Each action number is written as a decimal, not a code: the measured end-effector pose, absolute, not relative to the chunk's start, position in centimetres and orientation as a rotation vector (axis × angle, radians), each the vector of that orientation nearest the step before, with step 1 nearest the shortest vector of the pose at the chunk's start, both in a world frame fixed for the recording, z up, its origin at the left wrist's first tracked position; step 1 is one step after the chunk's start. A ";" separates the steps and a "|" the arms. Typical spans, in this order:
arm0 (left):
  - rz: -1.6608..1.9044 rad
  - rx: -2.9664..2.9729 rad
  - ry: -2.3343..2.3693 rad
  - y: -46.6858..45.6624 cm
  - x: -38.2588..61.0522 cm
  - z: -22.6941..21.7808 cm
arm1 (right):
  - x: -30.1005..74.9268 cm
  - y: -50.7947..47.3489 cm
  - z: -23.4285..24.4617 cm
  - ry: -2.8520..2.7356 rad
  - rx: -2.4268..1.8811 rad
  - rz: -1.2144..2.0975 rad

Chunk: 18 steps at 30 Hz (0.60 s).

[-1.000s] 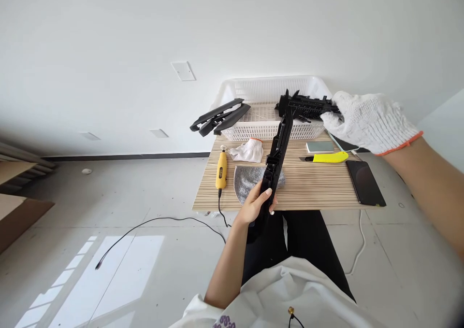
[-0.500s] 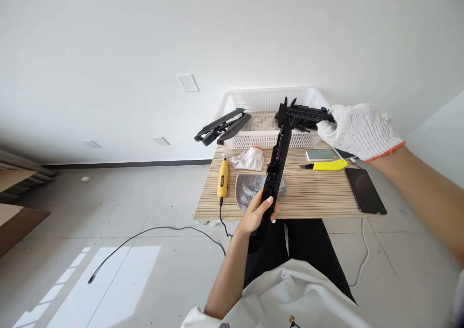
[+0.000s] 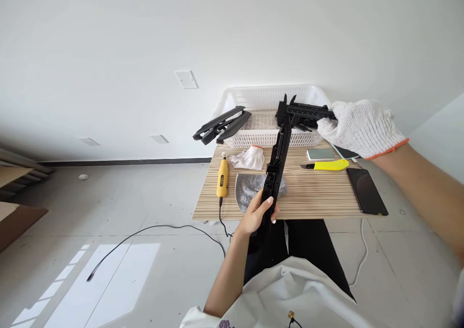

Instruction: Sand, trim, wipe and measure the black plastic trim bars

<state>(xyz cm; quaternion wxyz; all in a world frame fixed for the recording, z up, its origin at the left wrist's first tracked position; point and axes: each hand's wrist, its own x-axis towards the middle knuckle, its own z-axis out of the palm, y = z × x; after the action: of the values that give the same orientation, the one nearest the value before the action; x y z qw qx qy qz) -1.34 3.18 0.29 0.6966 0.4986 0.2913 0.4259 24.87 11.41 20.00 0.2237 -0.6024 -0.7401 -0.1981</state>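
Observation:
My bare left hand [image 3: 258, 213] is wrapped round the lower part of a long black plastic part [image 3: 276, 164], which slants up and away over the table. In my right hand [image 3: 358, 127], covered by a white knit glove with an orange cuff, is a black vernier caliper [image 3: 304, 110]. The caliper's jaws are at the far tip of the plastic part, one on either side as far as I can see. Whether both jaws press on it I cannot tell. Beneath my left hand lies a grey cloth [image 3: 248, 188].
A white plastic basket [image 3: 253, 138] with black parts [image 3: 224, 124] stands at the table's back. On the striped table [image 3: 311, 197] lie a yellow corded rotary tool [image 3: 222, 178], a white glove [image 3: 250, 159], a yellow utility knife [image 3: 329, 165], a pale flat device [image 3: 321, 154] and a black phone [image 3: 367, 191].
The view has shifted very slightly. Both hands keep their hold, and the caliper stays at the tip of the black part.

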 end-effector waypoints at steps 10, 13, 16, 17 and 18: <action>0.946 1.124 0.646 3.1 -1.4 0.4 | 23.9 11.2 19.8 -1.932 -1.810 -0.647; 0.950 1.153 0.647 3.1 -1.4 0.2 | 24.0 11.1 20.1 -1.909 -1.820 -0.604; 0.949 1.163 0.676 3.1 -1.5 0.0 | 24.9 10.5 21.6 -1.805 -1.716 -0.536; 0.949 1.166 0.687 3.0 -1.5 0.0 | 25.3 10.0 22.2 -1.760 -1.638 -0.376; 0.950 1.170 0.699 3.0 -1.5 0.0 | 25.6 9.4 22.7 -1.721 -1.532 -0.150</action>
<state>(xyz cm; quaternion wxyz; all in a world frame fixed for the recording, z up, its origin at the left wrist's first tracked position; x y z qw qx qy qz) -1.49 2.98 0.04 0.6743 0.5200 0.3107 0.4223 25.62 9.35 22.68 0.4045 -0.6067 -0.6817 -0.0594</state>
